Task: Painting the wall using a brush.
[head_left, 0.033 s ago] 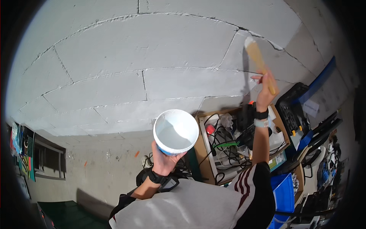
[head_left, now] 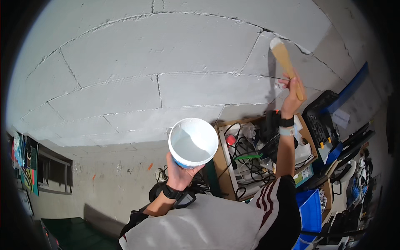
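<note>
My left hand (head_left: pixel 181 176) holds a white plastic bucket (head_left: pixel 193 161) from beneath, its fingers curled around the lower side. White paint (head_left: pixel 200 143) lies inside, partly lit and partly in shadow. Out to the right, my raised right hand (head_left: pixel 293 93) grips the yellowish handle of a flat paintbrush (head_left: pixel 283 58). White paint covers the bristles, which point up at the block wall (head_left: pixel 208 46) near a cracked joint. Whether the bristle tips touch the wall I cannot tell. Much of the wall has a pale coat, with darker block at the far right.
Below my right arm stands an open cardboard box (head_left: pixel 227 177) full of cables, bags and small parts. Beside it are a black plastic case (head_left: pixel 318 121) and a blue bin (head_left: pixel 309 208). Shelving (head_left: pixel 54 171) stands at the left, above a dark green surface (head_left: pixel 79 233).
The brush and right hand have shifted very slightly to the right. The bucket stays held in my left hand, with the whole view drifting a little.
</note>
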`<state>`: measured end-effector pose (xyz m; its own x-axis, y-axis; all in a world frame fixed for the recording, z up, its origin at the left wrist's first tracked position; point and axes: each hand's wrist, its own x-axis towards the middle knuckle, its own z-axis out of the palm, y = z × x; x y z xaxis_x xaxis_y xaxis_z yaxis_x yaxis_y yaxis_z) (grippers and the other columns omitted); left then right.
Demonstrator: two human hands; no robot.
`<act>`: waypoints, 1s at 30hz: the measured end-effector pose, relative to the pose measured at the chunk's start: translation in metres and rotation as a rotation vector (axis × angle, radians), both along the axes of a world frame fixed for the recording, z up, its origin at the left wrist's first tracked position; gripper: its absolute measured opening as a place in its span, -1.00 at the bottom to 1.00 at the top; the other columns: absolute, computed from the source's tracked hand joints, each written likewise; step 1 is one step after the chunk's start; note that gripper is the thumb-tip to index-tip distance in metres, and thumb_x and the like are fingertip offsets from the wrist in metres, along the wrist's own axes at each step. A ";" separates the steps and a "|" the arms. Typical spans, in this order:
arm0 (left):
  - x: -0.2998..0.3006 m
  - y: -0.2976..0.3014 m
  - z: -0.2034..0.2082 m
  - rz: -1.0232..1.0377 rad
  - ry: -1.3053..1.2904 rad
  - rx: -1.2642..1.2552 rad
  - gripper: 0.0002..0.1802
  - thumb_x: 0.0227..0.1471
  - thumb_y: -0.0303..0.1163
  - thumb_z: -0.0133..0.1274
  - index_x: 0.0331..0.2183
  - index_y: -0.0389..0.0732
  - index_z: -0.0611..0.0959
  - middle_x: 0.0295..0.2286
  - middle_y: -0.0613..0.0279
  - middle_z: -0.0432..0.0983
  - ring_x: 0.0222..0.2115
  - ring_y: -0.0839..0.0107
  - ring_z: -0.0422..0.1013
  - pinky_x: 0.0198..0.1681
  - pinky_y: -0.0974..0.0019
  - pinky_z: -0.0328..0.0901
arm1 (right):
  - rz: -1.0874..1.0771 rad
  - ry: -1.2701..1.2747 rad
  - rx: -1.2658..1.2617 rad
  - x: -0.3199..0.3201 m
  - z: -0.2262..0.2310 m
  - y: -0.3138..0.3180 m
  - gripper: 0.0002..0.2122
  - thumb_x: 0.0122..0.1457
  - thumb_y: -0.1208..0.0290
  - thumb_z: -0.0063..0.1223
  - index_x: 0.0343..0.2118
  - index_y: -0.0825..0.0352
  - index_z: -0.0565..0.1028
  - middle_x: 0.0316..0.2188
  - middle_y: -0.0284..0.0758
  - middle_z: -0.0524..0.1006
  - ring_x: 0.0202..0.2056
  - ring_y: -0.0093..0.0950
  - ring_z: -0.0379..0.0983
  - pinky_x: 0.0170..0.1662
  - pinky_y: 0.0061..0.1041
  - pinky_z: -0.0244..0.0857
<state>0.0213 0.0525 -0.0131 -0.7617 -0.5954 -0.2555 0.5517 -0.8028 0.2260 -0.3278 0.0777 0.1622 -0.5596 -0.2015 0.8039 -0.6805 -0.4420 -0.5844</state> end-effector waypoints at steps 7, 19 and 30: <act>0.008 -0.002 0.000 0.089 0.024 -0.003 -0.22 0.19 0.24 -0.39 0.23 -0.09 0.17 0.14 0.01 0.22 0.06 -0.01 0.34 -0.07 -0.07 0.46 | 0.021 -0.208 0.059 -0.046 -0.067 -0.014 -0.69 0.32 0.36 -0.14 -0.07 0.51 0.52 -0.33 -0.16 0.59 -0.42 -0.48 0.54 -0.31 -0.62 0.36; 0.007 0.003 0.005 0.047 -0.019 -0.007 -0.31 0.20 0.20 -0.36 0.19 -0.02 0.29 0.10 0.13 0.33 0.06 0.15 0.37 -0.03 -0.01 0.43 | -0.018 -0.264 -0.007 -0.024 -0.035 -0.037 -0.60 0.36 0.22 -0.24 0.04 0.43 0.46 -0.27 -0.27 0.55 -0.33 -0.50 0.48 -0.22 -0.61 0.28; 0.008 -0.002 -0.005 0.107 -0.030 0.036 -0.29 0.19 0.24 -0.35 0.17 -0.01 0.30 0.09 0.13 0.34 0.03 0.11 0.39 -0.07 -0.01 0.45 | -0.216 -0.033 -0.011 -0.023 -0.039 -0.011 -0.63 0.35 0.29 -0.26 0.01 0.48 0.46 -0.32 -0.24 0.53 -0.30 -0.47 0.48 -0.21 -0.55 0.33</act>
